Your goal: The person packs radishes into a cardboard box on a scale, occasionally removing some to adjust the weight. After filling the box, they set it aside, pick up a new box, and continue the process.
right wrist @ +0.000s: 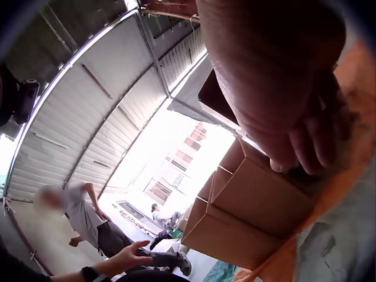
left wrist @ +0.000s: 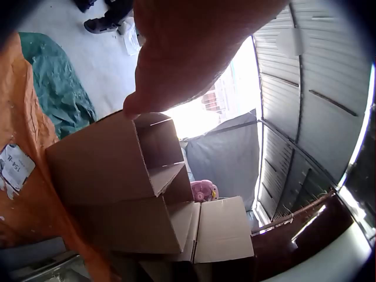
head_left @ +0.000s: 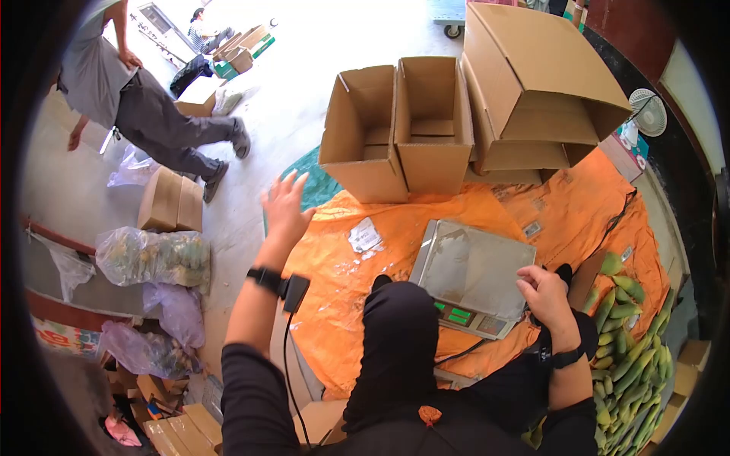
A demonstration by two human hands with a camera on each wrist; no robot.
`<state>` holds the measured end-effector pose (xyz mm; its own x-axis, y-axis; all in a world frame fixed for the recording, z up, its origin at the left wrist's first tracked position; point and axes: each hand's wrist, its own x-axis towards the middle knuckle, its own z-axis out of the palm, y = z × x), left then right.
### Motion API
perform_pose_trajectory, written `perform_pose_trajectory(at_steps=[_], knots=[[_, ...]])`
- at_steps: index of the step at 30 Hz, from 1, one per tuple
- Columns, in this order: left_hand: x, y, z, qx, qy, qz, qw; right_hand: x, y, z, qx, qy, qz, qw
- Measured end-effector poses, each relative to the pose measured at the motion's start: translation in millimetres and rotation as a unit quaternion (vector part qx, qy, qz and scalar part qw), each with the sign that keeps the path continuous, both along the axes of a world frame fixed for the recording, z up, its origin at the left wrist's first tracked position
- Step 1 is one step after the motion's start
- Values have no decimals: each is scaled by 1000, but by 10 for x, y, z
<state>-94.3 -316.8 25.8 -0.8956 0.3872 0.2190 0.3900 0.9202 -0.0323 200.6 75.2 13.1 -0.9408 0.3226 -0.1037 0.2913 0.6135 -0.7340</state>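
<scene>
My left hand (head_left: 287, 211) is held out with spread fingers over the left edge of the orange sheet (head_left: 327, 285), holding nothing. In the left wrist view, its thumb side overlaps the rim of an open cardboard box (left wrist: 100, 161). My right hand (head_left: 549, 298), fingers loosely bent, hovers at the right edge of a flat weighing scale (head_left: 479, 262) whose plate is bare. Green digits glow on the scale's display (head_left: 458, 314). Two open boxes stand side by side beyond the scale, one the left box (head_left: 365, 171), the other the right box (head_left: 435, 163).
Larger cardboard boxes (head_left: 551, 57) lie stacked on their sides at the back right. Long green vegetables (head_left: 627, 357) are heaped at my right. Plastic bags of produce (head_left: 152, 258) sit on the left. A person (head_left: 152, 106) walks by at the upper left. A fan (head_left: 648, 112) stands far right.
</scene>
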Motion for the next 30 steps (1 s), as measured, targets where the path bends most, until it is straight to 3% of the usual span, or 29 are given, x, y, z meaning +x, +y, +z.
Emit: perform_pose_trajectory(at_steps=[5,7,9,10,13,14,21,23,24,26,29,30], knots=[[-780,878,-378,-95,-66,-7,993,55,132,2,-44,-11,-35,998],[-863,1003,-524,-100,-44,-28,994,68,154,8,-63,-36,-32,997],[-921,1048,-674,-165,-116,-3,979,73,159,8,-57,-45,-35,997],[-938,1001,-786,-142,-64,-10,988,80,172,-10,-61,-35,-28,997],[-887,869,-877,-130,-108,-25,985,40,176,26,-73,-38,-21,996],[-783,803,-899,-90,-65,-46,993,24,176,52,-66,-43,-19,997],[-399,456,-465,-14,-54,-62,997,-9,107,-2,-42,-35,6,998],[-456,309,-337,136,-184,-8,973,-28,88,-14,-26,-30,9,999],[-471,234,-295,133,-189,-6,973,-27,85,-30,-27,-30,6,999],[-469,144,-208,404,-297,-28,865,-40,78,-58,-36,-31,3,999],[-152,240,303,498,-320,-30,806,-44,92,-125,-39,-34,3,999],[-28,278,455,496,-325,-30,805,-53,86,-150,-55,-12,2,998]])
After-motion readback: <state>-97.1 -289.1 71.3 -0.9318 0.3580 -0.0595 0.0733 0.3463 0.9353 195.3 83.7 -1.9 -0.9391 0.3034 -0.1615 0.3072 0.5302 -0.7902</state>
